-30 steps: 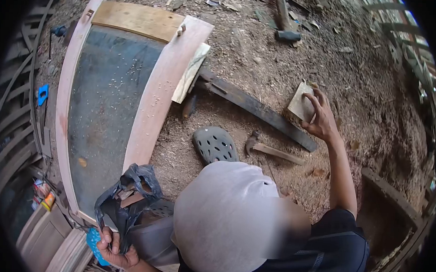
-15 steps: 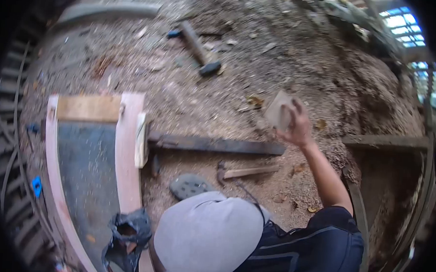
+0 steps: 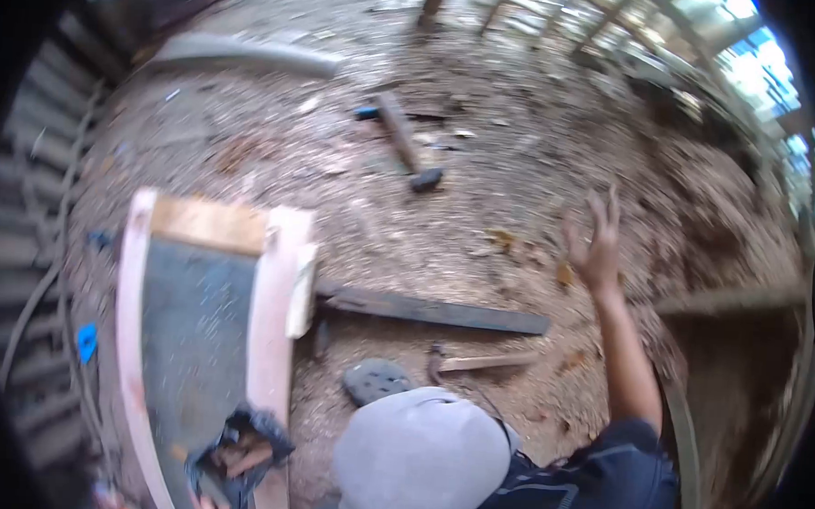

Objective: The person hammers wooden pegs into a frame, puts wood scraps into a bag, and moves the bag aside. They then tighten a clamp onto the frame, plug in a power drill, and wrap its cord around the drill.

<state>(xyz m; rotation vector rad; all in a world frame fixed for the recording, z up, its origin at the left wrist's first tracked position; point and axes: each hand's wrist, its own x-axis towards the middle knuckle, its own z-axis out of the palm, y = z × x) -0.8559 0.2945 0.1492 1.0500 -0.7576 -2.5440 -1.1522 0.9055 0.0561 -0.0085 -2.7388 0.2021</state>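
Observation:
My right hand (image 3: 597, 245) reaches out over the littered ground, its fingers spread and blurred, with nothing visible in it. At the lower left edge, part of my left hand (image 3: 204, 507) shows at a black plastic bag (image 3: 259, 430), its fingers seeming to grip it. The bag's mouth gapes, showing brownish pieces inside. It overlaps a wooden frame (image 3: 272, 340) with pale side rails and a dark grey panel (image 3: 195, 327). A grey cap (image 3: 421, 460) and a dark sleeve (image 3: 589, 476) fill the bottom, hiding what lies beneath them.
A dark timber (image 3: 432, 310) extends right from the frame. Below it lie a wooden-handled hammer (image 3: 485, 361) and a grey clog (image 3: 375, 380). Farther off are a mallet (image 3: 399, 136) and a pale curved length (image 3: 248, 55). A wood-edged pit (image 3: 734, 387) is at right, slats (image 3: 25, 274) at left.
My right hand has let go of a flat, pale wooden piece, and its fingers have spread. The view has shifted, so the ground objects appear lower and farther right.

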